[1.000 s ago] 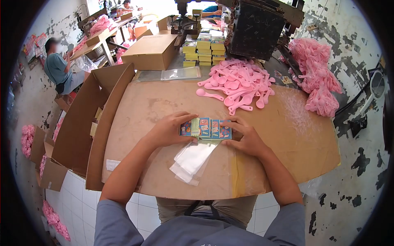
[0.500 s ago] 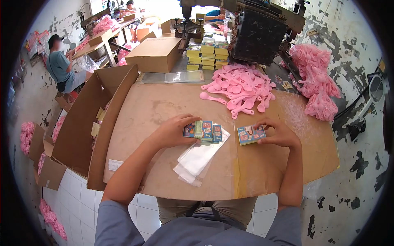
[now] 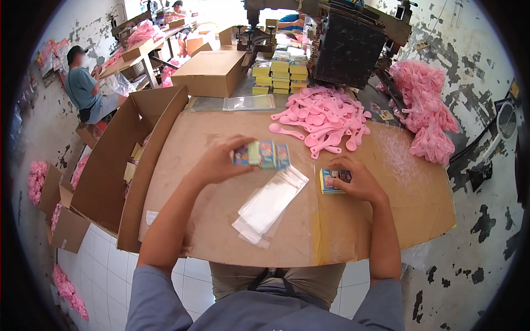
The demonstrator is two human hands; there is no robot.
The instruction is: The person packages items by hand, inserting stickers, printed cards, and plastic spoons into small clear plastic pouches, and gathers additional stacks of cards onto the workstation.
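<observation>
And the left hand [image 3: 218, 160] has swung up and left, carrying the bundle of printed cards [image 3: 267, 155] away from the clear plastic sleeves [image 3: 270, 201]! It's pinching that bundle by its left end, thumb along the near edge, fingers over the far edge, the cards smeared by motion. The sleeves now lie bare in the middle of the cardboard sheet [image 3: 232, 124], fanned a little, slanting from near left to far right.

Over on the right, the right hand [image 3: 359, 177] curls about a second card stack [image 3: 327, 183] resting on the sheet, thumb across the top; whether it's squeezing, I can't tell. Beyond that stack, a heap of pink plastic spoons [image 3: 331, 116], one lying out at the left edge. At the far side stand yellow-edged card piles [image 3: 280, 71], with a closed carton [image 3: 207, 71] to their left. Nearer on the left, an open cardboard box [image 3: 102, 182]; far left, a seated co-worker [image 3: 85, 91].
</observation>
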